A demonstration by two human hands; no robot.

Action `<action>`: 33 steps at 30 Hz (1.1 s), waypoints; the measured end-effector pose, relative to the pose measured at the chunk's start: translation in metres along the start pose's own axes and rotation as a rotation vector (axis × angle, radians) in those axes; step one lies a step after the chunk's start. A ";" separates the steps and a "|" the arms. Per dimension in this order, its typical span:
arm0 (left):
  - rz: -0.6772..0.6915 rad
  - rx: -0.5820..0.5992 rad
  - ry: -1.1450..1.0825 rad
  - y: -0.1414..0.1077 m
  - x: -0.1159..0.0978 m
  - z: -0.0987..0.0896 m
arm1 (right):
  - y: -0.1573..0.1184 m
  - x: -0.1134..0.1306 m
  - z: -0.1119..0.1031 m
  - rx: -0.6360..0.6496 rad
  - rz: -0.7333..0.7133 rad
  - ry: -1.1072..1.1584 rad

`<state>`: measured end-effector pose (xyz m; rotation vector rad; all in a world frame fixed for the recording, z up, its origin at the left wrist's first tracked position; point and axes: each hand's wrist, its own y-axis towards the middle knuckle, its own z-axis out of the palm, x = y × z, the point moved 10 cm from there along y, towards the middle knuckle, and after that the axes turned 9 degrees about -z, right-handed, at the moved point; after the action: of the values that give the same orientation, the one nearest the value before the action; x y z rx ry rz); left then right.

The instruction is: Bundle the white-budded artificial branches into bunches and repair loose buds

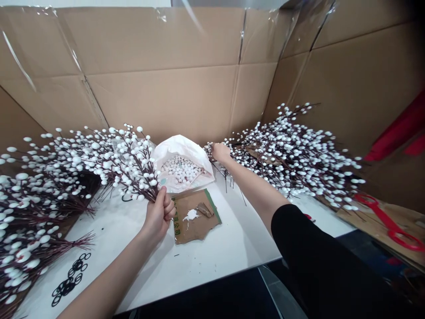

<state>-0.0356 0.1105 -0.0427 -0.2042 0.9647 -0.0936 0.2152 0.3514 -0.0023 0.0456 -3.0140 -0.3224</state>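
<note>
My left hand (160,213) is wrapped round the dark stems of a bunch of artificial berry branches (133,164) with white berries. Past the plastic bag, my right hand (221,153) is closed at the near-left end of a large pile of berry branches (299,150); what its fingers hold is hidden. Between the hands stands an open white plastic bag (175,144) with many loose white berries (182,170) inside. In front of the bag lies a torn piece of cardboard (189,232) bearing a white smear of paste (191,215) and a small brown scrap (205,209).
Tied bunches of white berry branches (20,217) fill the left side. Black rubber rings (68,283) lie on the white table (232,248) at front left. Red-handled scissors (387,219) rest on cardboard at right. Tall cardboard walls (166,97) enclose the back and right.
</note>
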 end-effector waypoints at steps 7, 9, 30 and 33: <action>-0.008 -0.003 0.013 -0.001 0.002 0.000 | -0.005 -0.004 -0.051 -0.221 -0.061 0.006; 0.002 -0.002 0.009 -0.002 0.000 0.000 | -0.010 -0.001 -0.065 -0.294 -0.086 0.006; 0.004 0.044 0.000 0.002 0.003 -0.002 | -0.040 0.019 -0.075 -0.399 -0.348 0.305; 0.006 0.040 -0.019 0.002 0.003 -0.002 | -0.052 0.021 -0.082 -0.486 -0.370 0.495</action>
<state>-0.0354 0.1118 -0.0464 -0.1645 0.9434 -0.1050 0.2040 0.2822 0.0689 0.5527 -2.3546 -0.9126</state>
